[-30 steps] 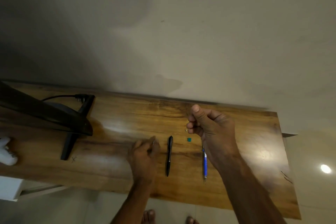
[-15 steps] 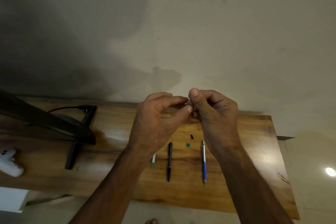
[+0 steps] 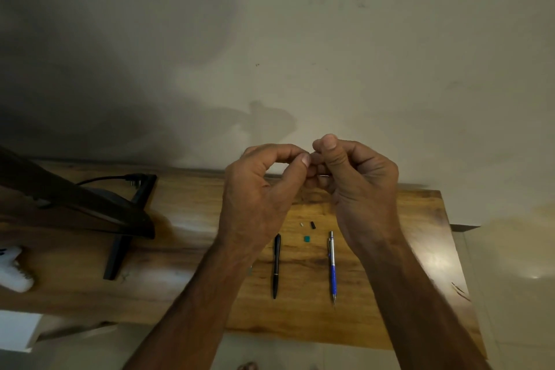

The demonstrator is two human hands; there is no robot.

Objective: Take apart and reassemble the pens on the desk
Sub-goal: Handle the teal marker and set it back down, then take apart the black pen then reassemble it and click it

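Observation:
A black pen (image 3: 276, 266) and a blue and silver pen (image 3: 332, 267) lie side by side on the wooden desk (image 3: 405, 264). Small loose parts sit just beyond them: a teal piece (image 3: 306, 238), a black piece (image 3: 313, 225) and a pale one (image 3: 301, 224). Above the desk, my left hand (image 3: 258, 198) and my right hand (image 3: 357, 186) meet fingertip to fingertip, pinching a very small pen part that the fingers mostly hide. A teal and white pen part (image 3: 249, 270) peeks out beside my left forearm.
A dark monitor (image 3: 75, 204) on a black stand (image 3: 120, 249) fills the desk's left side, with a cable (image 3: 102, 179) behind it. A white object (image 3: 15, 273) lies at the far left. A plain wall rises behind the desk.
My left hand has risen from the desk beside the black pen and joined my right hand in the air. The hands now pinch together over the loose parts.

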